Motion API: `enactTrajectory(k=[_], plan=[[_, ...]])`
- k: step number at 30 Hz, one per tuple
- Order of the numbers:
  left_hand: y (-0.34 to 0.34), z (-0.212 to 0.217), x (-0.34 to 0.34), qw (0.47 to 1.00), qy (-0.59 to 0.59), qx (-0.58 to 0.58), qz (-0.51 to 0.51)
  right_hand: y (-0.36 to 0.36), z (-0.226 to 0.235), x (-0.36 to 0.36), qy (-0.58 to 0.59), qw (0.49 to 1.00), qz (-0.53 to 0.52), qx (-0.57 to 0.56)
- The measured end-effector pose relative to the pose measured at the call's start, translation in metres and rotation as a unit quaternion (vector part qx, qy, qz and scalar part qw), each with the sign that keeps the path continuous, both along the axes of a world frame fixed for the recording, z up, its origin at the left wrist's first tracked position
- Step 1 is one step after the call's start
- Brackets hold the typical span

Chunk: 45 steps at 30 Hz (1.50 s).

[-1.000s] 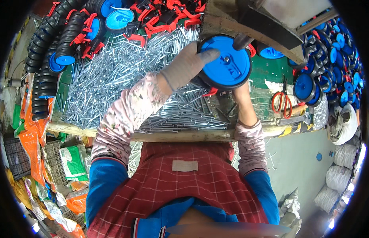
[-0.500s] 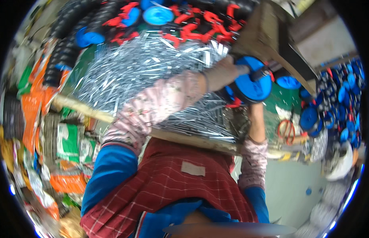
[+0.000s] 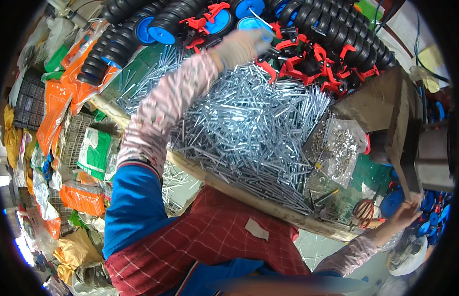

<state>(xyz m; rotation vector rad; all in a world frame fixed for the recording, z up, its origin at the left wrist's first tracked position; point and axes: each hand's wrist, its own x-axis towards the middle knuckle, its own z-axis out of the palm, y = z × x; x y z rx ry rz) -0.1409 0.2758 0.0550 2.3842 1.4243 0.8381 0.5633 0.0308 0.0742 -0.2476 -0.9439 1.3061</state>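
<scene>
Beyond one rod heap, extends left hand by one blue wheel; right of heap, right hand by scissors. Cannot tell either grip.

Rods lie heaped across the middle of the tabletop. Behind them are brackets; rows of wheels line the back, both behind the brackets and to their left. A bag lies between the rods and the press at the right. Scissors lie before the bag, near the front edge, with more wheels to their right. Left of the tabletop are crates, sacks among them. Loose rods lie on the floor below.
</scene>
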Motion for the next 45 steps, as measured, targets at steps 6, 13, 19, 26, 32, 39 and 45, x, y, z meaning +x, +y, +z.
enactTrajectory(k=[6,13,19,26,32,39,45], plan=[[0.157,-0.021,-0.049,0.91,0.396,0.015,0.117,0.006,-0.065,-0.206,-0.529,0.75,-0.256,-0.303],[0.192,-0.026,-0.037,0.893,0.433,-0.024,0.123,-0.035,-0.084,-0.235,-0.444,0.812,-0.093,-0.368],[0.09,-0.031,-0.042,0.951,0.273,0.147,0.018,-0.022,-0.072,-0.254,-0.444,0.815,-0.112,-0.355],[-0.03,0.067,-0.046,0.933,-0.245,0.253,0.071,0.016,-0.074,-0.32,-0.434,0.863,0.023,-0.256],[-0.065,0.093,-0.035,0.742,-0.665,0.07,-0.04,0.043,-0.061,-0.413,-0.388,0.916,-0.021,-0.106],[-0.003,0.011,-0.064,0.714,-0.671,-0.178,0.095,0.105,-0.117,-0.465,-0.376,0.923,-0.008,-0.085],[-0.073,0.021,-0.009,0.954,-0.075,0.224,0.183,0.135,-0.089,-0.484,-0.452,0.878,-0.133,-0.084]])
